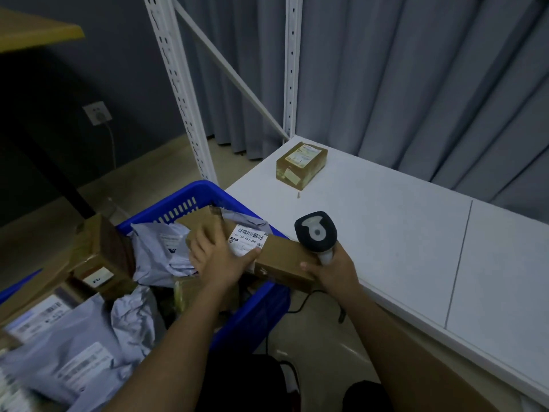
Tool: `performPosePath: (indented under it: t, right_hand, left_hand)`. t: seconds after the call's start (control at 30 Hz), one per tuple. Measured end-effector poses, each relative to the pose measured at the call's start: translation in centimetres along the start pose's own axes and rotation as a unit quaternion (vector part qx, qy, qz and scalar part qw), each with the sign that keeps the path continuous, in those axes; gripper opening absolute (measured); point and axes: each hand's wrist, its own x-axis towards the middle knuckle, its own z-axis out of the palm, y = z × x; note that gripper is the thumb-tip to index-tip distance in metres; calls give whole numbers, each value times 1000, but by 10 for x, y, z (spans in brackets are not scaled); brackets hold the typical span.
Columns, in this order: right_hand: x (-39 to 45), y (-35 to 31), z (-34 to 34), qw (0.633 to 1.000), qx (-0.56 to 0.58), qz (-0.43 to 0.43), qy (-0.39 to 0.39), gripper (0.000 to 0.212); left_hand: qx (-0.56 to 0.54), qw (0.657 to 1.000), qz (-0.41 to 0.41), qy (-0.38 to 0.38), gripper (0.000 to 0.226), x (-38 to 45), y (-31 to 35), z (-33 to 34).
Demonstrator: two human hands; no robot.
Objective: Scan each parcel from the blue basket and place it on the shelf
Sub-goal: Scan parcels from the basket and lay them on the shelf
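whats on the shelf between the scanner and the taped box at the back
In the head view, bare white shelf lies between the scanner and the taped box, apart from one tiny scrap just before the box.

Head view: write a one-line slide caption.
Left hand grips a long cardboard parcel over the blue basket; right hand holds the scanner beside the shelf.
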Motion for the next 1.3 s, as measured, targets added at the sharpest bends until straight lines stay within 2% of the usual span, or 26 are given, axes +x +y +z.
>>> performPosePath:
  t: [0.03,0.1,0.17,0.27,0.37,0.47,0.57,0.63,0.73,0.8,0.93,1.07,1.3]
  right_hand:
    - [1,2,-3,1000,-17,-9,-4,66]
    - [2,4,-7,999,-33,-20,-9,67]
    - [3,7,-9,999,-28,-20,-3,66]
    - [5,8,-13,999,-36,-28,1,65]
    - [6,12,-13,997,-61,-40,-1,63]
    - [7,4,-14,995,-78,-50,34,50]
    - [5,-14,-16,996,-21,-63,60,28]
    - [-3,-28,-17,998,22,-45,33,18]
    - [-15,-38,-17,995,93,19,-34,11]
    - [-21,-42,-23,992,99,54,-61,12]
    - [-32,-47,-42,985,115,69,-105,19]
    - [-40,-52,-61,985,117,69,-105,24]
    - [-54,-48,-78,992,50,63,-96,37]
  left_hand:
    - [53,997,58,-26,114,3,-3,-5]
    - [125,981,115,-99,115,11,-11,-6]
    - [145,968,137,-153,118,15,-16,-10]
    - [148,957,183,-172,110,20,-20,-21]
    - [186,946,217,-152,100,20,-25,-31]
    - [207,948,233,-58,96,13,-20,-25]
    - [235,946,222,37,96,11,-10,-11]
    - [240,945,211,66,95,10,-4,-1]
    - [243,948,199,53,91,5,6,14]
    - [231,950,204,53,87,2,15,21]
    - [228,946,227,41,86,-3,25,27]
    - [178,957,224,47,85,-3,24,28]
    - [187,959,207,49,83,-5,30,27]
